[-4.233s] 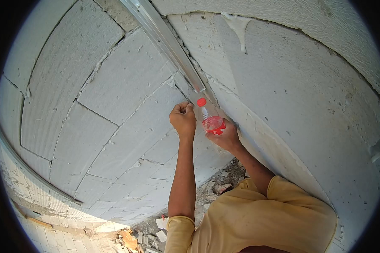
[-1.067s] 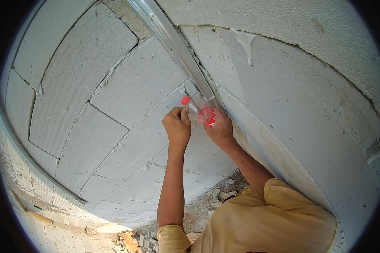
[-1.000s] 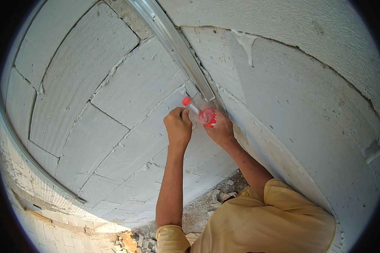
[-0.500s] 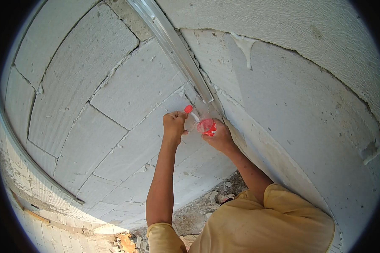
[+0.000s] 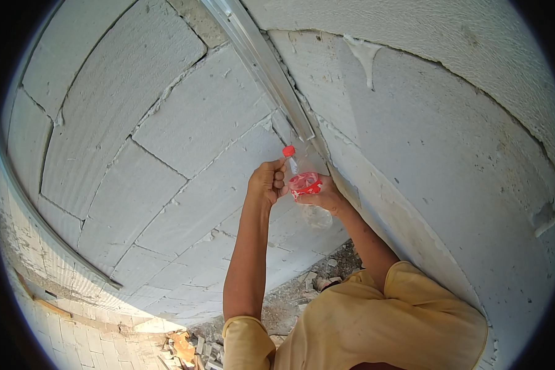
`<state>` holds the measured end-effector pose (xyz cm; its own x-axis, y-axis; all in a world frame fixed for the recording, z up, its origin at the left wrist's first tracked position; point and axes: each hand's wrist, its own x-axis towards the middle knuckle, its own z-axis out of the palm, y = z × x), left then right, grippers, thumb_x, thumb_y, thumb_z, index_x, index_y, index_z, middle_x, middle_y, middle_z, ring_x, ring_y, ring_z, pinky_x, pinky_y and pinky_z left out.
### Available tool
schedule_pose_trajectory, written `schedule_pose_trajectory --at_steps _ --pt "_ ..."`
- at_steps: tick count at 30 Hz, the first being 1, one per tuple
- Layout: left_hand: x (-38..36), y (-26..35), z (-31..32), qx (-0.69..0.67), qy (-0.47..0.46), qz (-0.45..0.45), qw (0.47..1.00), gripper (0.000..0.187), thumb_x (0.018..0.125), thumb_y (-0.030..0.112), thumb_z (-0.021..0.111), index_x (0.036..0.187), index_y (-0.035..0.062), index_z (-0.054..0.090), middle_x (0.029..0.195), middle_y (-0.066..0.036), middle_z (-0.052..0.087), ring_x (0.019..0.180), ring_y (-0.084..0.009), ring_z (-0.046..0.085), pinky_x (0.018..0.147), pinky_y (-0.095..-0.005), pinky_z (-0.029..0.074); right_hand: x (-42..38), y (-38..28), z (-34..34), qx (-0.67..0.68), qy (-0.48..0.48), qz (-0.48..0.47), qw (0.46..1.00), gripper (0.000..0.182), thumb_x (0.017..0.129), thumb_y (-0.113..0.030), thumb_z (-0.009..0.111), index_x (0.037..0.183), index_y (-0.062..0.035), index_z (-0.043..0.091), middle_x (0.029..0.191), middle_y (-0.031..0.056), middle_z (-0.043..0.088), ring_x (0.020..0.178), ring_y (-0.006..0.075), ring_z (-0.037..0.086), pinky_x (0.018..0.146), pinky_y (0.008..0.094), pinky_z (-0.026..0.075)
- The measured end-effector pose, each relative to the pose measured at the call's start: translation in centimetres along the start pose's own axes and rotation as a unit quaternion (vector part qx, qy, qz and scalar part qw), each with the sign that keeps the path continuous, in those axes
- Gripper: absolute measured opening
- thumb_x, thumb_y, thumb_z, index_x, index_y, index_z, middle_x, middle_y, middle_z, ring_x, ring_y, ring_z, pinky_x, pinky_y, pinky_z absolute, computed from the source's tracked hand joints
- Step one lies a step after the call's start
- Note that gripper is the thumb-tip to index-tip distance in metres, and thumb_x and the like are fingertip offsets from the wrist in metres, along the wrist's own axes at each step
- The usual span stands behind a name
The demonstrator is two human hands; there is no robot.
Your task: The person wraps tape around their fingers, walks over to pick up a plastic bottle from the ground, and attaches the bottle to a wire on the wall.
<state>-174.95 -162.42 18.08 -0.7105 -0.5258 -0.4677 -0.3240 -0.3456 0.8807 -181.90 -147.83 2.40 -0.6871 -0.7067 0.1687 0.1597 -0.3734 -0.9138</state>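
A clear plastic bottle with a red and white label is cut open across its middle. My right hand is closed around the labelled lower part, whose cut rim faces up towards me. My left hand has its fingers curled, with thumb and forefinger pinching the bottle's clear top piece just below its red cap. The top piece stands upright behind the cut rim. Whether the two pieces are still joined is hard to tell.
A pale block wall lies ahead and meets another wall on the right. A metal channel runs down near the corner. A thin metal strip curves along the left. Rubble covers the ground below.
Both hands sit slightly further right in view. The red cap has turned upright and swung towards the right, while the bottle's clear base now shows under my right hand.
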Motion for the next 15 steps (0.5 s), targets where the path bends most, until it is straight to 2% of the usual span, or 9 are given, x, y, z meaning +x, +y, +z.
schedule_pose_trajectory --at_steps 1,3,4,5,6,7,9,13,15 --pt "-0.9 -0.2 0.7 0.003 0.000 -0.001 1.000 0.010 0.098 0.014 0.076 0.092 0.0067 0.071 0.063 0.009 0.046 0.049 -0.0044 0.039 0.050 -0.0303 0.045 0.0 0.0 -0.1 0.002 0.002 0.000 1.000 0.057 0.075 -0.009 0.095 0.128 -0.0067 0.075 0.114 0.0035 0.078 0.099 0.0137 0.074 0.081 0.0308 0.063" --pt "-1.7 -0.8 1.7 0.161 0.115 0.167 0.966 0.009 0.101 0.011 0.073 0.097 0.0029 0.070 0.073 0.000 0.060 0.062 -0.0135 0.057 0.066 -0.0408 0.055 -0.4 -0.7 -0.2 -0.014 0.006 0.005 1.000 0.055 0.074 -0.010 0.095 0.126 -0.0069 0.076 0.112 0.0033 0.078 0.099 0.0138 0.073 0.085 0.0321 0.062" --pt "-1.2 -1.5 1.4 0.161 0.115 0.166 0.966 0.009 0.101 0.011 0.073 0.097 0.0029 0.070 0.073 0.000 0.060 0.062 -0.0135 0.057 0.066 -0.0408 0.055 -0.5 -1.0 -0.2 -0.014 0.006 0.006 1.000 0.055 0.074 -0.010 0.095 0.126 -0.0069 0.076 0.112 0.0033 0.078 0.099 0.0138 0.073 0.085 0.0321 0.062" --pt "0.0 -2.5 0.8 0.270 0.164 0.383 0.868 0.009 0.100 0.010 0.074 0.100 0.0014 0.070 0.081 -0.005 0.065 0.070 -0.0197 0.062 0.069 -0.0428 0.055 -0.6 -1.2 -0.2 -0.039 0.006 -0.010 0.999 0.055 0.074 -0.011 0.095 0.125 -0.0068 0.076 0.112 0.0033 0.078 0.099 0.0137 0.073 0.088 0.0324 0.061" --pt "0.1 -3.1 0.6 0.359 0.201 0.573 0.709 0.011 0.099 0.009 0.075 0.103 0.0000 0.070 0.089 -0.010 0.070 0.077 -0.0258 0.068 0.073 -0.0448 0.056 -0.7 -1.2 -0.3 -0.065 0.005 -0.025 0.998 0.054 0.074 -0.012 0.095 0.124 -0.0068 0.076 0.111 0.0032 0.078 0.098 0.0136 0.072 0.090 0.0327 0.060" --pt "0.1 -3.5 0.1 0.359 0.200 0.573 0.709 0.011 0.099 0.009 0.075 0.103 0.0000 0.070 0.089 -0.010 0.070 0.077 -0.0258 0.068 0.073 -0.0448 0.056 -0.7 -1.1 -0.4 -0.065 0.006 -0.025 0.998 0.054 0.074 -0.012 0.095 0.124 -0.0068 0.076 0.111 0.0032 0.078 0.098 0.0136 0.072 0.090 0.0327 0.060" --pt "-0.6 -3.3 -0.7 0.473 0.114 0.646 0.588 0.017 0.095 0.005 0.077 0.109 -0.0010 0.071 0.097 -0.017 0.072 0.088 -0.0350 0.070 0.076 -0.0468 0.056 -0.6 -0.8 -0.6 -0.090 -0.003 -0.029 0.996 0.060 0.075 -0.014 0.097 0.129 -0.0061 0.075 0.117 0.0044 0.079 0.101 0.0141 0.073 0.091 0.0319 0.061" --pt "-0.8 -2.5 -1.6 0.497 0.109 0.667 0.544 0.018 0.094 0.000 0.075 0.111 0.0011 0.072 0.100 -0.017 0.072 0.091 -0.0387 0.069 0.076 -0.0482 0.057 -0.9 -1.1 -0.7 -0.073 -0.004 -0.016 0.997 0.056 0.075 -0.013 0.096 0.126 -0.0057 0.076 0.114 0.0038 0.079 0.100 0.0140 0.073 0.091 0.0328 0.061" --pt "-0.9 -2.0 -2.0 0.530 0.077 0.684 0.495 0.015 0.096 0.000 0.073 0.111 0.0014 0.073 0.100 -0.016 0.072 0.091 -0.0370 0.070 0.076 -0.0483 0.058 -0.9 -1.2 -0.7 -0.087 -0.009 -0.013 0.996 0.054 0.074 -0.013 0.095 0.125 -0.0061 0.077 0.113 0.0041 0.079 0.099 0.0142 0.073 0.091 0.0331 0.061"
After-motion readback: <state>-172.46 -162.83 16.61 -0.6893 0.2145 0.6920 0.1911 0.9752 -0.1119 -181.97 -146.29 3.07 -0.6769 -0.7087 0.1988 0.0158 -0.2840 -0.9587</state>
